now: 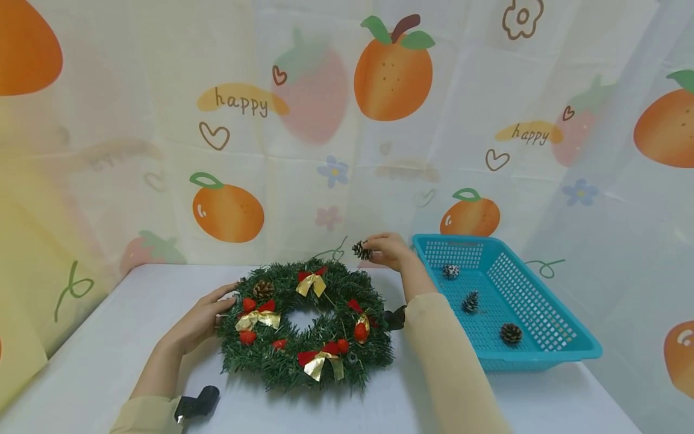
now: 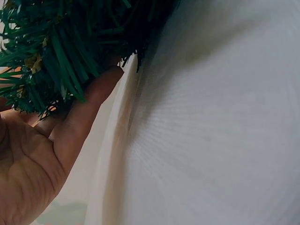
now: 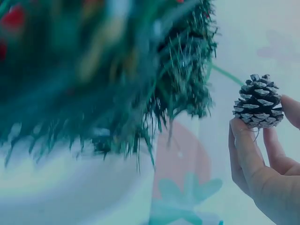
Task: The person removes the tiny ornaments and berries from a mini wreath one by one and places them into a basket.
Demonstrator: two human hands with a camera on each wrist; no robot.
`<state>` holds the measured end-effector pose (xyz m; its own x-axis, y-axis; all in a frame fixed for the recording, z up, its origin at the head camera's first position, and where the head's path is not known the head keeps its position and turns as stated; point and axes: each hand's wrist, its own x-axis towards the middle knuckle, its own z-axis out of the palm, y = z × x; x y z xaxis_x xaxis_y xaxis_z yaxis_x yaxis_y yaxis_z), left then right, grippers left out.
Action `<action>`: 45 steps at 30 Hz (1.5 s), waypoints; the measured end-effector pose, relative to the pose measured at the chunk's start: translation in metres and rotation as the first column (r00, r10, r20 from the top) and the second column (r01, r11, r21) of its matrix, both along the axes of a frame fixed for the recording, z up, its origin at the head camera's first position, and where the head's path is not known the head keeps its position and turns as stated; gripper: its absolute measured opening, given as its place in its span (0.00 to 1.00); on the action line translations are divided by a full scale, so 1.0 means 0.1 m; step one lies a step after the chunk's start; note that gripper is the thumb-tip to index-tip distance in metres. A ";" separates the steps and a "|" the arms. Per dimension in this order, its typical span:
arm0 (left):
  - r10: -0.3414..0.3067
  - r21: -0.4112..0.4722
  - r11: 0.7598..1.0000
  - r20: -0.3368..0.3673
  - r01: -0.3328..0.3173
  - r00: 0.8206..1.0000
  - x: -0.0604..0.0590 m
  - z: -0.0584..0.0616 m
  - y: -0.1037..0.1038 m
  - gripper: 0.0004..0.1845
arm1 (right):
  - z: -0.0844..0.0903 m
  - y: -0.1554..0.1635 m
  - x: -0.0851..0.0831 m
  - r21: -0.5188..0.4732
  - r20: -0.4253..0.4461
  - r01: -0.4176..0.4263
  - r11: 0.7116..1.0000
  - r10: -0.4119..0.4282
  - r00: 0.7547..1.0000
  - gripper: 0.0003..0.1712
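A wreath [image 1: 306, 325] lies on the white table [image 1: 92, 367] close to the person, green with red and gold bows. To its right stands a blue basket [image 1: 547, 343] with three cones inside. The left hand [image 1: 197, 322] rests with straight fingers against the wreath's left edge. The right hand [image 1: 387, 250] pinches a frosted cone [image 1: 361, 250] just above the wreath's far rim.

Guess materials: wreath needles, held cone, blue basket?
Wreath: looks like artificial plastic needles, flat uniform green strips in the left wrist view. Pine cone pinched by the right hand: seemingly real woody scales, tips whitened, probably paint. Basket: likely moulded plastic, glossy turquoise with a regular perforated grid.
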<state>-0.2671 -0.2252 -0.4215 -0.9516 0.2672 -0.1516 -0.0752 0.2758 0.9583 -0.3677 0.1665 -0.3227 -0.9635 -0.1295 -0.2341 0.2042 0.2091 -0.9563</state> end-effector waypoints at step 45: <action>0.012 -0.010 1.000 -0.003 -0.012 1.000 0.00 0.01 0.02 0.35 | 0.17 1.02 0.14 0.024 0.004 0.146 0.989 -0.146 0.989 0.35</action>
